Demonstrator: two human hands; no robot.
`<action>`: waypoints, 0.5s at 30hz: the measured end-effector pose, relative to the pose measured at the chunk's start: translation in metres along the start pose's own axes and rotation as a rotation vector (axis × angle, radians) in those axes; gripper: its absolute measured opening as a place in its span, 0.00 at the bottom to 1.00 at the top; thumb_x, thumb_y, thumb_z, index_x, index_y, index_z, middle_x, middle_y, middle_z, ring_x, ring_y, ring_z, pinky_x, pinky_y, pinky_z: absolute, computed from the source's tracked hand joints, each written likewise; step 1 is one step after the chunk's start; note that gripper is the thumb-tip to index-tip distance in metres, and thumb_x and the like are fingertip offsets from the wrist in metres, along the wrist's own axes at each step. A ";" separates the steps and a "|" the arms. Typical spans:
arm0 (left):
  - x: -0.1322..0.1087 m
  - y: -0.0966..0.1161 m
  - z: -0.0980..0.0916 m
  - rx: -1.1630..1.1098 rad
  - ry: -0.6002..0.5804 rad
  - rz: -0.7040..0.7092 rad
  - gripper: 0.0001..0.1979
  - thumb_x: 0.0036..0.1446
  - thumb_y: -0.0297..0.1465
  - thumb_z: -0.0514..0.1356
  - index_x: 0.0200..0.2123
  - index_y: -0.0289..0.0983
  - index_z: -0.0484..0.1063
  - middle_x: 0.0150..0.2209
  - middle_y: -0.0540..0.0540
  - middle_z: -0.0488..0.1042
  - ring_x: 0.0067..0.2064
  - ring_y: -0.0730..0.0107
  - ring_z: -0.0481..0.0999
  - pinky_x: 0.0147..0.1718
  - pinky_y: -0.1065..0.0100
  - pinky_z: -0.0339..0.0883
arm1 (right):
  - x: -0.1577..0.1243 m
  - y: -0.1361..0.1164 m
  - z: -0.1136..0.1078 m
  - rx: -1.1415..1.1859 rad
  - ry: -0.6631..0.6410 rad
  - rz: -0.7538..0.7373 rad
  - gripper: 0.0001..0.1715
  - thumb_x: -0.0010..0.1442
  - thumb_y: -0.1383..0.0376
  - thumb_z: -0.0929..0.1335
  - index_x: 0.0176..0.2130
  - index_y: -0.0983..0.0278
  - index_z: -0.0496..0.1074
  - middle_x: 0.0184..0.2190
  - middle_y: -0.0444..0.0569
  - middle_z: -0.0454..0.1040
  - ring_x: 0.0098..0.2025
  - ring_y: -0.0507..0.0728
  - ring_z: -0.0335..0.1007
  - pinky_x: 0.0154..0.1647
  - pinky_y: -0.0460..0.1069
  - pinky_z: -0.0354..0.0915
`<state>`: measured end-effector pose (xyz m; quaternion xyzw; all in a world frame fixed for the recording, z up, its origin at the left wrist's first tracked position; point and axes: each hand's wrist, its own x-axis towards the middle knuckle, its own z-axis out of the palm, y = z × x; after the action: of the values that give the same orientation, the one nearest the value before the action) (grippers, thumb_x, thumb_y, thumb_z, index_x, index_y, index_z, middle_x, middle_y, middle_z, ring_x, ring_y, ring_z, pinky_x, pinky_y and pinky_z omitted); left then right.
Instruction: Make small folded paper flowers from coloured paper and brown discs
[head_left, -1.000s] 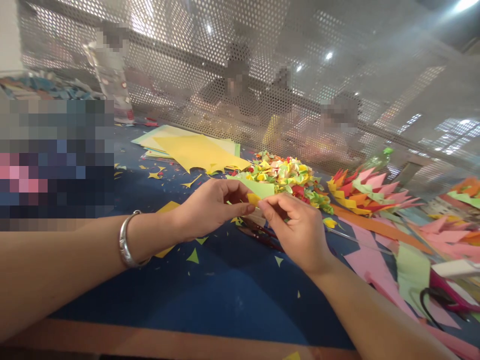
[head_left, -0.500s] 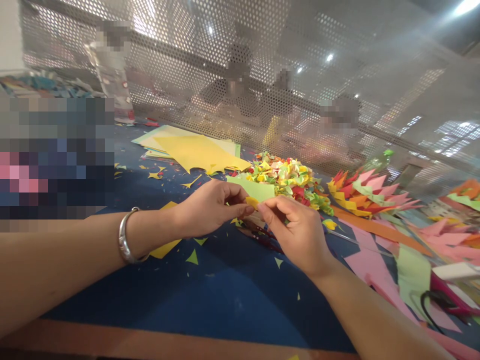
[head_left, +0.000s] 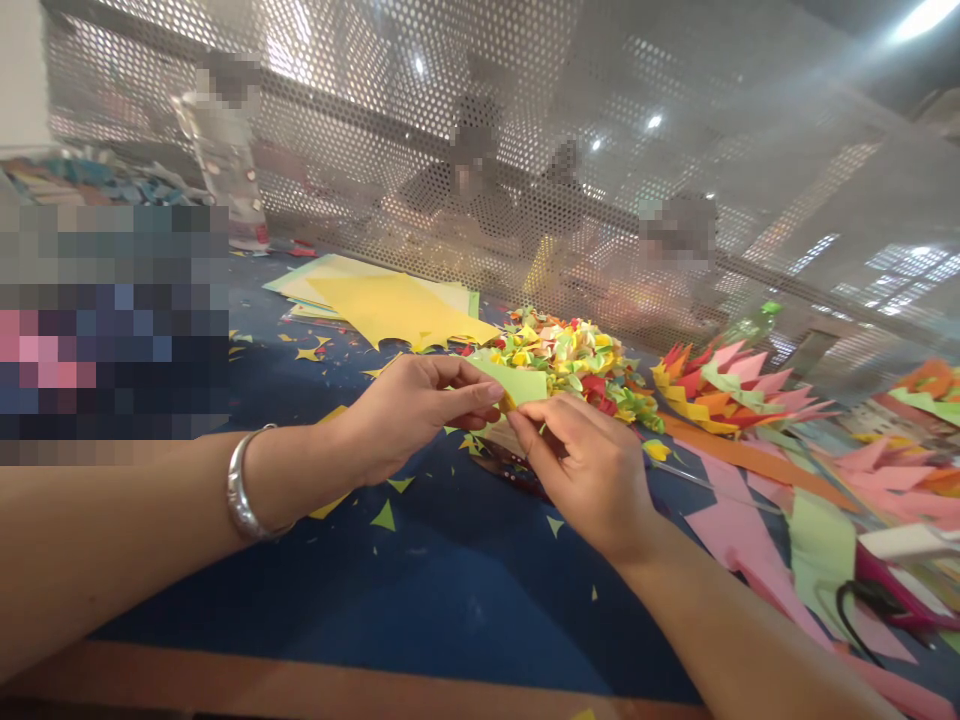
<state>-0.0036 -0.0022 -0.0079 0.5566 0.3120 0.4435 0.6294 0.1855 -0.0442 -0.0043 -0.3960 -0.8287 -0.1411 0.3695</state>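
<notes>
My left hand, with a silver bangle on its wrist, and my right hand meet above the blue tabletop. Between their fingertips is a small piece of yellow paper, pinched from both sides and mostly covered by the fingers. Just behind the fingers lies a light green sheet of paper. Beyond it rises a heap of small cut and folded paper pieces in yellow, green, red and orange. Under the hands, a dark reddish object with small light dots is partly hidden.
Yellow paper sheets lie stacked behind my left hand. Green paper scraps dot the table. To the right are pointed paper shapes, pink strips and a magenta tool. A bottle stands by a perforated screen.
The left thumb has straightened along the fingers, and the right fingers have curled in closer. Less of the yellow piece shows between them. Both hands stay in nearly the same place.
</notes>
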 end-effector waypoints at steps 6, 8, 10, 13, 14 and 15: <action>-0.002 0.004 0.002 -0.048 -0.009 -0.064 0.08 0.54 0.34 0.69 0.33 0.35 0.81 0.32 0.47 0.81 0.34 0.74 0.78 0.39 0.73 0.71 | -0.001 -0.001 0.003 -0.016 -0.038 0.003 0.11 0.67 0.65 0.67 0.36 0.68 0.77 0.28 0.49 0.76 0.30 0.54 0.72 0.32 0.49 0.65; -0.003 0.005 0.003 -0.045 0.002 -0.063 0.08 0.53 0.33 0.69 0.33 0.35 0.81 0.32 0.46 0.82 0.35 0.74 0.78 0.39 0.73 0.72 | -0.001 -0.001 0.004 -0.022 -0.048 0.006 0.12 0.67 0.65 0.66 0.36 0.68 0.77 0.28 0.49 0.76 0.30 0.54 0.73 0.32 0.49 0.65; -0.004 0.005 0.005 -0.026 0.007 -0.051 0.08 0.51 0.33 0.70 0.33 0.34 0.82 0.32 0.45 0.82 0.35 0.72 0.79 0.41 0.71 0.72 | -0.001 -0.001 0.004 -0.031 -0.051 0.004 0.12 0.67 0.64 0.66 0.36 0.68 0.77 0.27 0.49 0.75 0.29 0.54 0.72 0.32 0.49 0.65; -0.004 0.005 0.005 -0.012 0.015 -0.043 0.10 0.50 0.33 0.70 0.34 0.33 0.81 0.32 0.44 0.82 0.35 0.71 0.79 0.42 0.68 0.73 | -0.002 -0.002 0.004 -0.018 -0.055 0.013 0.12 0.67 0.63 0.67 0.35 0.68 0.76 0.27 0.48 0.75 0.28 0.53 0.71 0.30 0.48 0.64; -0.004 0.005 0.005 -0.015 0.021 -0.043 0.10 0.49 0.32 0.71 0.34 0.33 0.81 0.32 0.44 0.82 0.35 0.71 0.79 0.43 0.68 0.73 | -0.002 -0.002 0.004 -0.004 -0.060 0.023 0.12 0.67 0.63 0.67 0.35 0.67 0.76 0.27 0.48 0.75 0.28 0.53 0.71 0.30 0.48 0.64; -0.004 0.005 0.005 -0.019 0.026 -0.044 0.10 0.49 0.32 0.71 0.34 0.33 0.81 0.32 0.45 0.81 0.35 0.71 0.79 0.43 0.68 0.73 | -0.002 -0.002 0.004 0.010 -0.065 0.034 0.12 0.67 0.62 0.67 0.36 0.67 0.76 0.28 0.48 0.75 0.28 0.53 0.71 0.30 0.48 0.65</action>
<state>-0.0019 -0.0078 -0.0025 0.5378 0.3278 0.4398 0.6402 0.1830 -0.0441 -0.0089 -0.4128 -0.8340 -0.1178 0.3468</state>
